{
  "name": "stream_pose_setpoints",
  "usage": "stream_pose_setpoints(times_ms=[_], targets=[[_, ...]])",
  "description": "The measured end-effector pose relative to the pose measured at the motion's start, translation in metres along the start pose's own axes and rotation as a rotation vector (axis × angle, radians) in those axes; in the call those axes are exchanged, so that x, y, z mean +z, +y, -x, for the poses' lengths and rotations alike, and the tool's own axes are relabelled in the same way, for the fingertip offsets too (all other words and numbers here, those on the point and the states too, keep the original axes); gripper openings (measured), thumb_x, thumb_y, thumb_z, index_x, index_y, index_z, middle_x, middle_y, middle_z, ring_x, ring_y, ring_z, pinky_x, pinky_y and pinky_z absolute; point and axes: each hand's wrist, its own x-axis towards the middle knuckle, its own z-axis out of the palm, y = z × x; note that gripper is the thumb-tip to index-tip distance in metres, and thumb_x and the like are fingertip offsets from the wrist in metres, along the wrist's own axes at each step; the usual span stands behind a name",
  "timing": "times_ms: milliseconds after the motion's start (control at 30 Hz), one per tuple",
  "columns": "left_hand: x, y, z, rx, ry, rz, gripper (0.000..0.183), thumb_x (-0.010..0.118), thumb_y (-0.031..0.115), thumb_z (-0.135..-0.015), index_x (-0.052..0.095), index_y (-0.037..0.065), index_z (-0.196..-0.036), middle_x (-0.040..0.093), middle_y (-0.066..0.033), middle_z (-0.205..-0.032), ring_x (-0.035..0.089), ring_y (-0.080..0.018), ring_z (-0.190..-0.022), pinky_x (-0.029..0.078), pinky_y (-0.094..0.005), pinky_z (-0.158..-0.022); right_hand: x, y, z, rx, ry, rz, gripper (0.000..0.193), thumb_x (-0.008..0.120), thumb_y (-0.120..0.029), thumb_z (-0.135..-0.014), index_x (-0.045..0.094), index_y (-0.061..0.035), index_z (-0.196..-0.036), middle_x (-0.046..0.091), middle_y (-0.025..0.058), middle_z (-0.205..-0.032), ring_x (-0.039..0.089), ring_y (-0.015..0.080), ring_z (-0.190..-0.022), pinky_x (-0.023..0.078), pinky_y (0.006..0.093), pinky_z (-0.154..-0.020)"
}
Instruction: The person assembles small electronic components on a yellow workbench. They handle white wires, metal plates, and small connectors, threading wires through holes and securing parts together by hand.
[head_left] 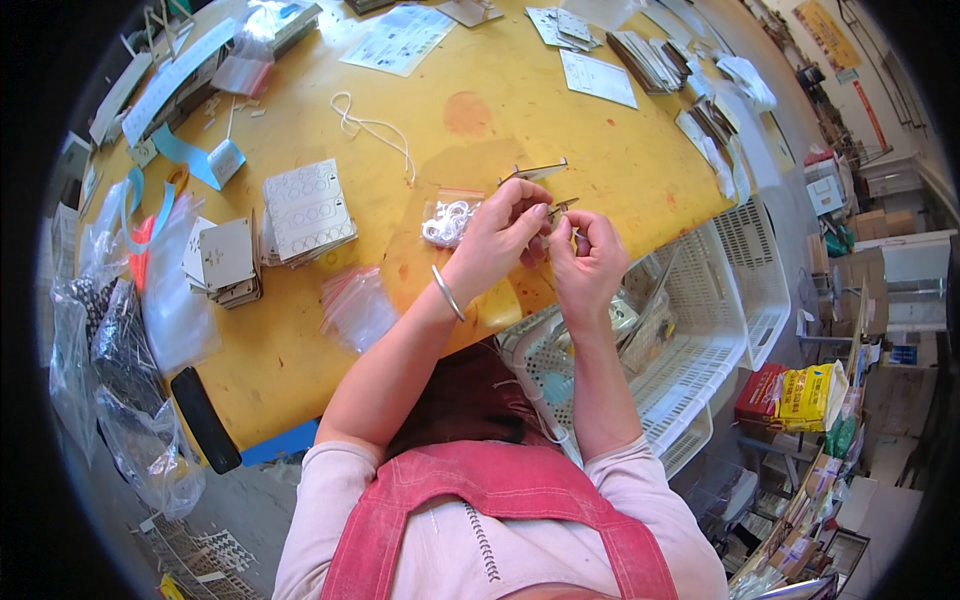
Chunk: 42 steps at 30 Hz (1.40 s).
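Over the table's near right edge my two hands are close together. My left hand (492, 238), with a silver bangle on its wrist, has its fingers pinched around a small thin dark piece (563, 206) whose tip sticks out toward the right. My right hand (592, 262) is closed too, thumb against fingertips, beside that piece; what it grips is hidden. Just beyond the fingers is a narrow flat piece with dark ends (537, 172). A small clear zip bag of white rings or loops (447, 222) lies left of my left hand.
Stacked square cards (305, 212) and more pale plates (226, 255) are at left, near empty zip bags (358, 308). A white cord loop (380, 130) and a printed sheet (400, 38) lie farther back. White plastic crates (690, 340) stand below the right edge.
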Motion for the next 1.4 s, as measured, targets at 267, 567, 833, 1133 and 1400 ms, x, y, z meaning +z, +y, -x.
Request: stream_pose_setpoints(times_ms=[267,567,833,1133,1400], targets=[[-0.001,-0.001,0.000,0.023,-0.006,-0.014,0.017,0.057,0.012,-0.111,0.059,-0.002,-0.122,0.067,-0.0048,-0.091,0.066,-0.0089,-0.070,0.055,-0.0270,-0.058,0.000,-0.003,-0.001,-0.014,0.002,0.019,0.007,0.077,-0.005,-0.092,0.071,-0.0042,-0.096,0.070,0.0079,-0.085,0.060,0.0186,-0.066,0.050,0.0342,-0.061],[-0.002,-0.002,-0.001,0.013,-0.023,-0.039,0.020,0.056,0.013,-0.112,0.060,-0.002,-0.125,0.066,-0.0037,-0.095,0.066,-0.0087,-0.075,0.057,-0.0264,-0.060,0.000,-0.002,0.001,-0.015,-0.003,0.011,0.006,0.077,-0.005,-0.092,0.071,-0.0045,-0.095,0.069,0.0079,-0.084,0.059,0.0186,-0.064,0.049,0.0346,-0.060],[-0.003,-0.001,0.000,0.010,-0.036,-0.040,0.021,0.056,0.014,-0.112,0.060,-0.002,-0.126,0.066,-0.0033,-0.097,0.066,-0.0084,-0.077,0.057,-0.0259,-0.061,0.003,0.000,0.000,-0.022,0.013,-0.007,0.004,0.075,-0.004,-0.095,0.072,-0.0030,-0.096,0.065,0.0004,-0.083,0.047,0.0086,-0.065,0.041,0.0275,-0.057],[-0.003,-0.002,0.000,-0.018,-0.011,0.005,0.020,0.061,0.020,-0.111,0.062,0.000,-0.110,0.064,-0.0012,-0.080,0.062,-0.0090,-0.063,0.051,-0.0259,-0.054,0.003,-0.004,0.004,0.003,0.018,-0.077,0.003,0.074,-0.005,-0.098,0.072,-0.0021,-0.097,0.063,-0.0039,-0.081,0.041,0.0022,-0.065,0.036,0.0228,-0.056],[-0.006,0.004,0.003,-0.046,-0.089,0.002,0.028,0.062,0.027,-0.112,0.063,0.003,-0.099,0.060,0.0008,-0.075,0.057,-0.0066,-0.057,0.043,-0.0241,-0.049,-0.002,-0.011,0.017,0.029,-0.072,-0.171,0.004,0.073,-0.003,-0.101,0.074,0.0002,-0.103,0.059,-0.0054,-0.080,0.041,0.0013,-0.064,0.035,0.0223,-0.055]])
